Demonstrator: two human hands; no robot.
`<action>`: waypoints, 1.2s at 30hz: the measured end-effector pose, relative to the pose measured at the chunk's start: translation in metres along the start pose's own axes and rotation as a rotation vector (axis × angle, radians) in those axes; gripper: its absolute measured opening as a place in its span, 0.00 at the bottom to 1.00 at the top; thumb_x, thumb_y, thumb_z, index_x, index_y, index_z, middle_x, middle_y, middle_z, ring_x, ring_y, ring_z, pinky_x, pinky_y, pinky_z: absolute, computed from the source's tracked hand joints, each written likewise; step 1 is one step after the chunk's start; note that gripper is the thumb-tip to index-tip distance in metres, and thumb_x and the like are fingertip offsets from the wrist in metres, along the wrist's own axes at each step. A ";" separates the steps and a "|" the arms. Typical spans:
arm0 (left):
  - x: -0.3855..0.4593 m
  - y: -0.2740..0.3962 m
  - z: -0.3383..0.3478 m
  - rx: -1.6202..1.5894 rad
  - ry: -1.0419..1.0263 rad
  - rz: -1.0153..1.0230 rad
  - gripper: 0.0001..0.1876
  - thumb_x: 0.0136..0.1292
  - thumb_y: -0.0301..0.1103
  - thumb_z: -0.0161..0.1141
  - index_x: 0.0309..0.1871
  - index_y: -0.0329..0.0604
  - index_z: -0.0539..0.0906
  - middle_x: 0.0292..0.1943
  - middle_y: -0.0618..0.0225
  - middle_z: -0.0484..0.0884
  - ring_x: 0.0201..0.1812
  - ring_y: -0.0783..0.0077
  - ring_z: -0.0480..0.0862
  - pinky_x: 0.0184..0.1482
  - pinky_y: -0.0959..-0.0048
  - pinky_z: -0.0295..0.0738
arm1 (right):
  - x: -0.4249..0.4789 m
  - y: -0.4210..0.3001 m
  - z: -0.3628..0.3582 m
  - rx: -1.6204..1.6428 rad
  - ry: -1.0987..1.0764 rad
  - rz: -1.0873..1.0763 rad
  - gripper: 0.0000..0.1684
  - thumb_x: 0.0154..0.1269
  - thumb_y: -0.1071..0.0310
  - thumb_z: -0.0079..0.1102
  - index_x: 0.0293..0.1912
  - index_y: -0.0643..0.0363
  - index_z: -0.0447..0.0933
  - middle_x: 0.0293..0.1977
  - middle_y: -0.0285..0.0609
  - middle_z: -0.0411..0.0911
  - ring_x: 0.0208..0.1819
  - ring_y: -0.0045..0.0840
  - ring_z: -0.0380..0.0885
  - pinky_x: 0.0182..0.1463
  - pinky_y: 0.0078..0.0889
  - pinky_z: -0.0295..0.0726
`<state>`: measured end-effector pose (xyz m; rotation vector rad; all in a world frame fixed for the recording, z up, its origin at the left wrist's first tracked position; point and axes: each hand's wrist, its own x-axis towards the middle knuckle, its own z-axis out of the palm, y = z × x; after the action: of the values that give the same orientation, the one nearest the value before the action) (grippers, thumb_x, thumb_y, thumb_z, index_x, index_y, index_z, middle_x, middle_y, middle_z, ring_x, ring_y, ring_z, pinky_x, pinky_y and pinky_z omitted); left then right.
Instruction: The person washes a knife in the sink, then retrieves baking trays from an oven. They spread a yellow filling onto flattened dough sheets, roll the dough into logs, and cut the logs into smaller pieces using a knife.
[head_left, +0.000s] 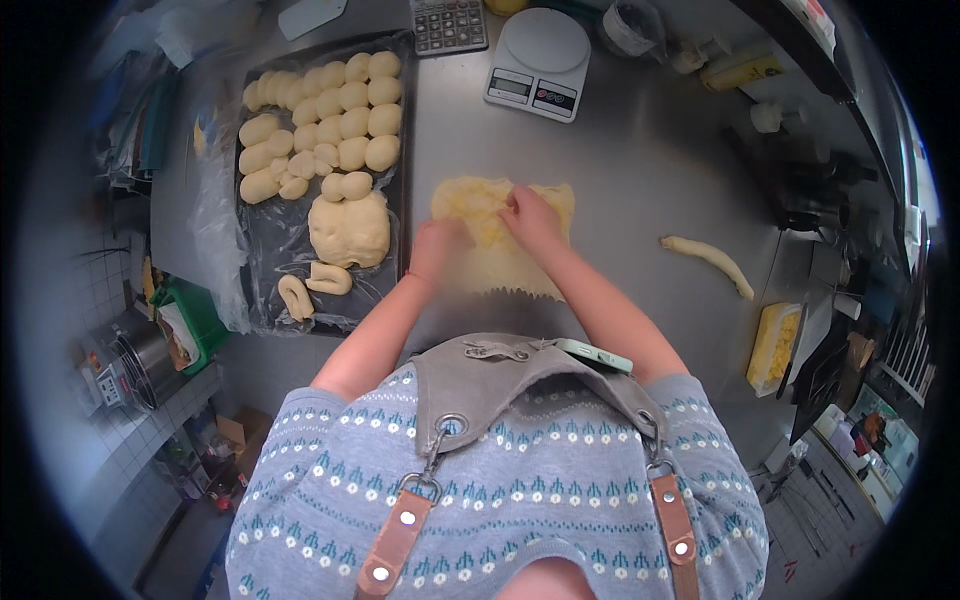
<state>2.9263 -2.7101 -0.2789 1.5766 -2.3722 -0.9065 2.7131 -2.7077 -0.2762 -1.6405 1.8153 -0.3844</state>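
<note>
A flat sheet of dough (502, 266) lies on the steel worktop, with yellow filling spread over its far part and a row of slits or notches along its near edge. My left hand (442, 247) is at the sheet's left edge, blurred, and its grip cannot be made out. Over the filling on the right side is my right hand (532, 217), fingers bent, thumb and forefinger apart; whether it pinches anything is unclear. To the right lies a rolled dough strip (709, 259). A dark tray (409, 112) at the left carries dough balls (354, 124) and a larger dough lump (350, 229).
A white kitchen scale (536, 64) stands at the back, beside a metal tray with small cups (450, 26). A container of yellow filling (775, 349) is at the near right. Crumpled plastic film (221, 217) hangs along the dark tray's left side. A green bin (196, 322) is lower left.
</note>
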 end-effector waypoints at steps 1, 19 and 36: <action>-0.009 -0.003 0.001 0.019 0.016 0.068 0.10 0.52 0.35 0.72 0.36 0.44 0.85 0.31 0.64 0.86 0.37 0.61 0.86 0.49 0.65 0.76 | -0.014 0.013 0.006 0.057 0.086 -0.085 0.17 0.61 0.61 0.67 0.48 0.55 0.78 0.44 0.45 0.79 0.48 0.38 0.79 0.47 0.44 0.76; -0.089 0.038 0.003 0.342 -0.215 0.309 0.26 0.69 0.43 0.55 0.69 0.50 0.73 0.70 0.70 0.73 0.71 0.68 0.70 0.75 0.43 0.50 | -0.107 0.011 -0.004 -0.474 0.025 -0.227 0.31 0.70 0.57 0.57 0.71 0.40 0.66 0.69 0.47 0.65 0.68 0.43 0.66 0.70 0.54 0.65; 0.061 -0.003 -0.025 0.188 -0.274 0.123 0.25 0.69 0.37 0.54 0.70 0.45 0.70 0.73 0.61 0.68 0.72 0.59 0.67 0.72 0.55 0.59 | -0.005 0.029 -0.026 -0.396 -0.076 -0.183 0.31 0.67 0.58 0.57 0.66 0.60 0.68 0.65 0.49 0.68 0.67 0.42 0.66 0.74 0.47 0.61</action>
<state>2.9133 -2.7739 -0.2727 1.4252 -2.7834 -0.9521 2.6739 -2.7033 -0.2734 -2.0688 1.7689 -0.0361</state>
